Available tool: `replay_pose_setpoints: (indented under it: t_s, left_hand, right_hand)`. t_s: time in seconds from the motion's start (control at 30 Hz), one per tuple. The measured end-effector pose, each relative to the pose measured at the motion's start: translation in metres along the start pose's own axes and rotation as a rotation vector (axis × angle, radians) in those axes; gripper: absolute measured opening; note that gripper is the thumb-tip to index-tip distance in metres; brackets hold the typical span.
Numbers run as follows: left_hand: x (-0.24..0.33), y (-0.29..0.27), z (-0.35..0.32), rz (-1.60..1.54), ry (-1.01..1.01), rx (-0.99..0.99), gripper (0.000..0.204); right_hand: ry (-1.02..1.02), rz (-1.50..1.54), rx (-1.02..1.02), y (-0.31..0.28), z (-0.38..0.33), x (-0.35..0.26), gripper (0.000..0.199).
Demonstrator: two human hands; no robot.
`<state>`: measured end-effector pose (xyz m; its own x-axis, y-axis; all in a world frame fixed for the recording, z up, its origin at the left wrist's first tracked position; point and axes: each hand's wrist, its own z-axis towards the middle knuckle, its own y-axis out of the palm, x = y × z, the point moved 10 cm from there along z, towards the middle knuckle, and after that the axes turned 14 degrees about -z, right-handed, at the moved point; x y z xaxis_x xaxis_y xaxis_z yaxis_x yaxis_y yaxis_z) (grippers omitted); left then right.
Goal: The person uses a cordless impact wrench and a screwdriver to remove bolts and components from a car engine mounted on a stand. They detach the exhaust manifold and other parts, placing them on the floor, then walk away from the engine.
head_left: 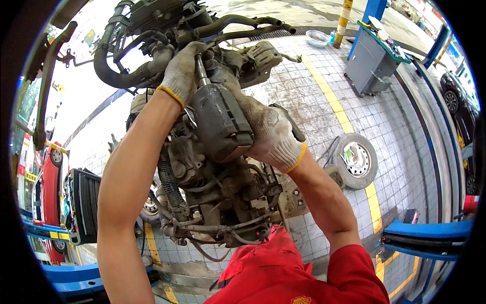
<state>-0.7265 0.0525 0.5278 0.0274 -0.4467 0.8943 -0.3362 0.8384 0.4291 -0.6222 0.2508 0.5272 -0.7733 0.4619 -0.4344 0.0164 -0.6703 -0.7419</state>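
A dark, dirty engine assembly [202,197] with hoses and wiring fills the middle, in front of me. A black power impact wrench [223,121] lies across it, its metal socket shaft [202,71] directed at the upper part of the engine. My right hand [273,134], in a grimy white work glove, is closed around the wrench from its right side; part of its grip is hidden. My gloved left hand [181,71] is beside the shaft's far end, fingers curled among the engine parts. What those fingers hold is hidden. A thick black hose [109,71] bends just left of that hand.
A loose wheel [357,161] lies on the tiled floor at right. Beyond it stand a grey tool cabinet [371,61], a basin [318,38] and a striped post [343,23]. Blue lift arms [425,233] reach in low on both sides. A red car [50,167] is at left.
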Motion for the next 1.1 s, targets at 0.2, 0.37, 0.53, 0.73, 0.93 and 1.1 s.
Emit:
replay_pose_setpoints:
  t_s: [0.2, 0.37, 0.53, 0.73, 0.93, 1.1]
  left_hand:
    - [-0.003, 0.011, -0.015, -0.08, -0.052, 0.002, 0.018]
    - [-0.001, 0.002, -0.009, 0.001, -0.053, -0.079, 0.02]
    - [0.001, -0.009, -0.022, -0.126, -0.038, -0.124, 0.024]
    - [0.005, -0.018, -0.029, -0.237, -0.013, -0.109, 0.029]
    - [0.017, -0.002, -0.061, -0.168, -0.035, 0.005, 0.02]
    - [0.015, -0.013, -0.061, -0.157, -0.023, 0.065, 0.026]
  right_hand:
    - [0.01, 0.083, -0.013, 0.0, -0.004, 0.004, 0.111]
    - [-0.041, 0.159, 0.037, 0.004, -0.015, 0.008, 0.114]
    - [-0.029, 0.074, -0.022, -0.008, -0.034, -0.002, 0.112]
    - [-0.02, -0.18, -0.141, -0.026, -0.063, -0.016, 0.094]
    - [-0.082, -0.228, 0.013, -0.05, -0.077, -0.035, 0.07]
    - [-0.053, -0.283, 0.086, -0.053, -0.076, -0.039, 0.069]
